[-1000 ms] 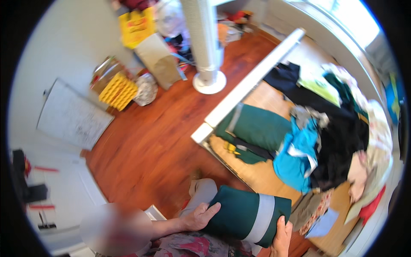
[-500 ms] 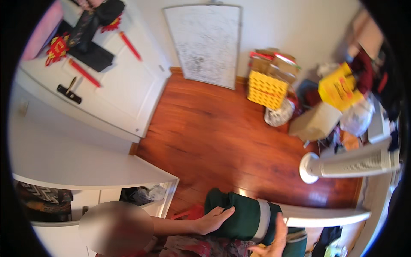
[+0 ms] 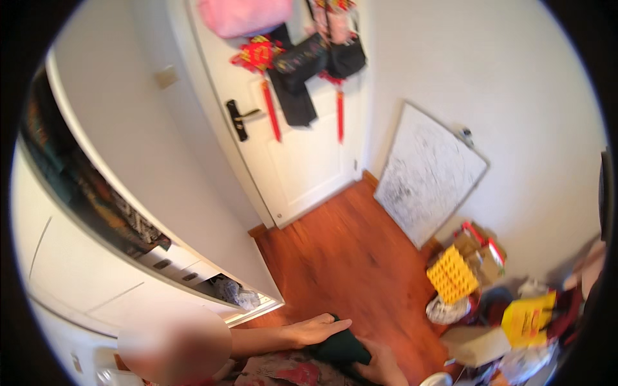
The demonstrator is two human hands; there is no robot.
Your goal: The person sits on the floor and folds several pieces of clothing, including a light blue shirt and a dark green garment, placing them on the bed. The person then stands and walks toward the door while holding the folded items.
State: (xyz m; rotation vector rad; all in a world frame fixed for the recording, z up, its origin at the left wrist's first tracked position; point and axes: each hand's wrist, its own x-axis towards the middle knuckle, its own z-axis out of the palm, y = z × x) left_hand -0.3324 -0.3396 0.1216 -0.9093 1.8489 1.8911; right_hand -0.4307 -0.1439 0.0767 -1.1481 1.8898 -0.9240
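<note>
A dark green folded cloth (image 3: 340, 349) sits in front of my body at the lower edge, between my two hands. My left hand (image 3: 320, 329) lies along its upper left side, fingers together and closed over the fabric. At its right end my right hand (image 3: 381, 365) grips the cloth, thumb side up. The lower part of the bundle is hidden by my hands and the picture's edge. Patterned fabric (image 3: 283, 373) of my clothing shows just below it.
On my left stands a white cabinet (image 3: 90, 257) with an open shelf of clothes. Ahead are a white door (image 3: 302, 161) hung with bags and a leaning whiteboard (image 3: 428, 174). A yellow basket (image 3: 452, 275), boxes and bags crowd the right side of the wooden floor (image 3: 335, 257).
My view has swung left toward the door and cabinet. The green cloth has come along with my hands, and my right hand, earlier spread apart, now closes on it.
</note>
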